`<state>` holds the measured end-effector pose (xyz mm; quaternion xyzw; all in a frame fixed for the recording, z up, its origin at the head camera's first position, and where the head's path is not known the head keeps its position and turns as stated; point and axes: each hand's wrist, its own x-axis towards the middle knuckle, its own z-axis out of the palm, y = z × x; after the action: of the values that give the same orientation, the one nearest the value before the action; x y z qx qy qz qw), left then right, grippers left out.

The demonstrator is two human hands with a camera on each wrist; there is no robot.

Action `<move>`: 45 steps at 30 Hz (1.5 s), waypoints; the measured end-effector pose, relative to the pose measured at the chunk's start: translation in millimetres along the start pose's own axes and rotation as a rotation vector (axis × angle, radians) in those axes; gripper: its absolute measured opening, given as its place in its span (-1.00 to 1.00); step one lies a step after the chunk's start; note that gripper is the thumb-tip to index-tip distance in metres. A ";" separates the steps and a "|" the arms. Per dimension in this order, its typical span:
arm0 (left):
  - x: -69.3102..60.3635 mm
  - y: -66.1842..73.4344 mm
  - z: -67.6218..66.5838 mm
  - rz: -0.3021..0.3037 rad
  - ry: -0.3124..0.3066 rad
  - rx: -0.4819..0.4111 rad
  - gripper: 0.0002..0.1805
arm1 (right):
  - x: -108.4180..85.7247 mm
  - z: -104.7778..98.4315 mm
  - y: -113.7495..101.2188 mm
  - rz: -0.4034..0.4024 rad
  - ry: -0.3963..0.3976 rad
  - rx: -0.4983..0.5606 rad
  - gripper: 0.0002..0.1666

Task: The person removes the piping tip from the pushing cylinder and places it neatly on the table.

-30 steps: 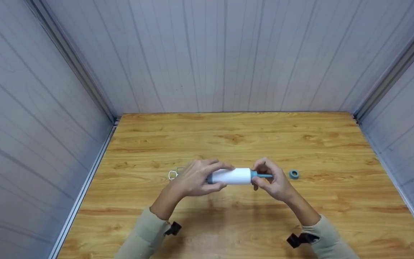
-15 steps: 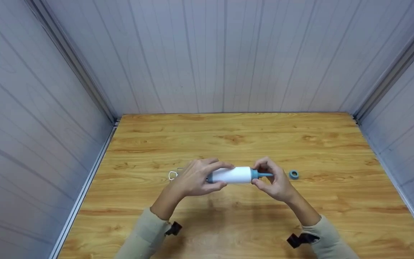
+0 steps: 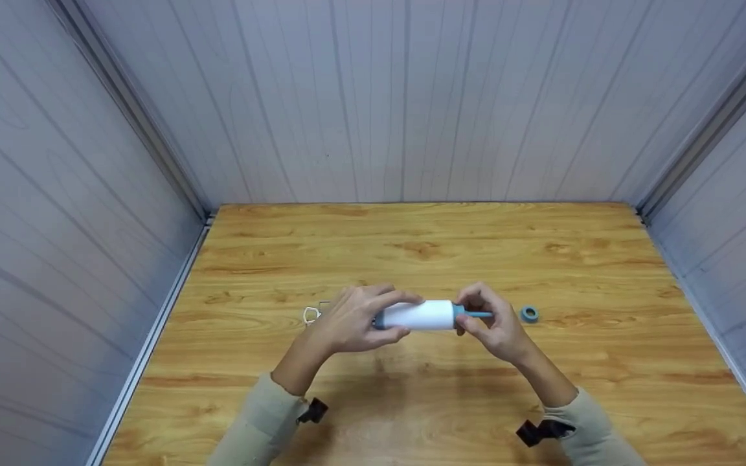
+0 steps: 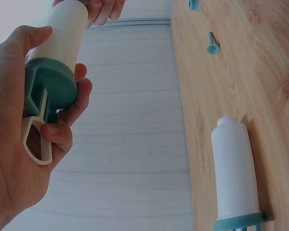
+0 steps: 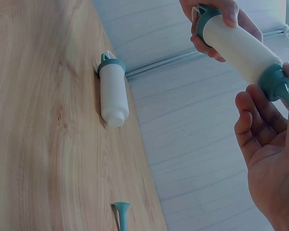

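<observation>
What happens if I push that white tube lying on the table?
The white tube would probably roll, because its body is round and it lies on its side. The green collar at one end looks slightly wider, so it might roll in a curve. Its smooth, straight sides suggest it's stiff and maybe a bit slippery.

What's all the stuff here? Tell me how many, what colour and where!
Table: one, brown, underneath
Walls: three, pale grey, left, back, right
Metal strips: several, grey, wall edges
Held bottle: one, white and teal, above table
Held spout: one, teal, held bottle's right end
Lying bottle: one, white and teal, on table
Loose spout: one, teal, on table
Ring: one, teal, table's right side
Boxes: two, black, by sleeves
Sleeves: two, beige, bottom of head view
Left hand: one, bare, on held bottle
Right hand: one, bare, at held spout
</observation>
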<state>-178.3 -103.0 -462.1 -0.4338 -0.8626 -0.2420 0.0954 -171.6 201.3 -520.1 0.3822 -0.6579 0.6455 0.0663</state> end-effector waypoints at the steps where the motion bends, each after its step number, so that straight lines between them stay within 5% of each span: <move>1: -0.1 0.1 -0.2 -0.002 -0.001 -0.006 -0.52 | -0.3 0.1 0.0 0.002 0.002 -0.002 -0.73; 21: 1.7 -1.8 -0.7 0.006 -0.002 0.014 -0.52 | -1.1 1.3 1.8 -0.059 0.019 -0.025 -0.60; 32: 3.5 -2.4 -0.6 0.026 0.007 0.017 -0.52 | -2.9 0.3 -0.3 0.015 0.032 -0.041 -0.68; 45: 3.8 -2.3 -1.5 0.022 0.000 0.022 -0.51 | -1.3 1.1 0.3 -0.033 0.039 -0.031 -0.66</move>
<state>-182.5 -102.3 -460.2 -0.4420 -0.8605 -0.2316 0.1026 -170.4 200.8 -521.3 0.3792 -0.6601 0.6413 0.0956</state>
